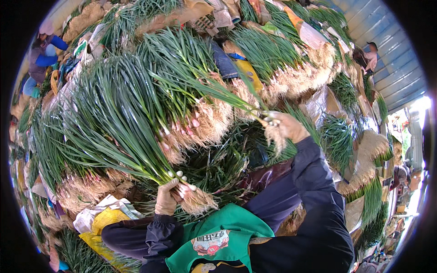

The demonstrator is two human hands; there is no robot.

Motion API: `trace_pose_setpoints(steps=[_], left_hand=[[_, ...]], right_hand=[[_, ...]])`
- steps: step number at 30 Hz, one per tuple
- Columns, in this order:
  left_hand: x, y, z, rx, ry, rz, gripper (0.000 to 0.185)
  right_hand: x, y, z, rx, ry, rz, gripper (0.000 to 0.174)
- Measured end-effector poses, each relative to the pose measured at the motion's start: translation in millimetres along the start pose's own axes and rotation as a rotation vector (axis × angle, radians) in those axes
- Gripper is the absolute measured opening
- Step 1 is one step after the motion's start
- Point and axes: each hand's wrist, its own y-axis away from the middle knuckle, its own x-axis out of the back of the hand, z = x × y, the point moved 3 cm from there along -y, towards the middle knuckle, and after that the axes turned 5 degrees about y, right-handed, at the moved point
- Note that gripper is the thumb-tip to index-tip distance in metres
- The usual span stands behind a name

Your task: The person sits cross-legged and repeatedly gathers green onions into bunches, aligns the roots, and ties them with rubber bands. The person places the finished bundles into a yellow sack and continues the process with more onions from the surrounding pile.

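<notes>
My left hand (168,196), in a pale glove with whitish fingertip pieces, grips a bunch of green onions (136,150) near their pale bulbs. Their long leaves fan up and left, and the roots hang to the right of the hand. Farther right and higher, my right hand (281,126), gloved too, holds a small bunch of green onions (235,99) by the base, with its roots (274,138) hanging below the fingers and its leaves pointing up and left. Behind both hands lie large heaps of green onions (186,71) with matted tan roots.
Loose green leaves (215,163) lie between the heaps and my lap. A green apron (222,225) covers my lap. White and yellow sacks (109,215) lie by my left knee. Other people (41,65) are at the far left and at the right, near a blue corrugated wall (392,54).
</notes>
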Motion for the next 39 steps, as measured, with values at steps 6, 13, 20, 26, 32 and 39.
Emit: trace_pose_setpoints(steps=[6, 13, 20, 26, 32, 39], left_hand=[[-36.6, 19.0, -10.9, 0.055, -0.031, -0.127, 0.057], [-61.0, -16.3, -39.5, 0.336, -0.065, -0.308, 0.021], [-66.5, 11.0, -16.7, 0.310, -0.143, -0.207, 0.045], [-25.8, 48.7, 26.5, 0.052, -0.326, -0.218, 0.049], [-13.0, 43.0, 15.4, -0.297, -0.584, -0.131, 0.044], [-2.0, 11.9, -32.3, 0.209, -0.219, -0.033, 0.026]], right_hand=[[-91.6, -19.7, 47.2, -0.045, -0.243, -0.166, 0.029], [-214.8, 29.5, 70.4, 0.041, 0.340, -0.154, 0.023], [-91.5, 46.6, 21.2, 0.010, 0.450, 0.274, 0.025], [106.6, 174.7, 1.9, 0.006, 1.080, 0.673, 0.029], [148.8, 247.9, 70.7, -0.671, 1.566, 0.962, 0.031], [-104.4, 102.7, 26.9, 0.472, 0.845, 0.519, 0.032]])
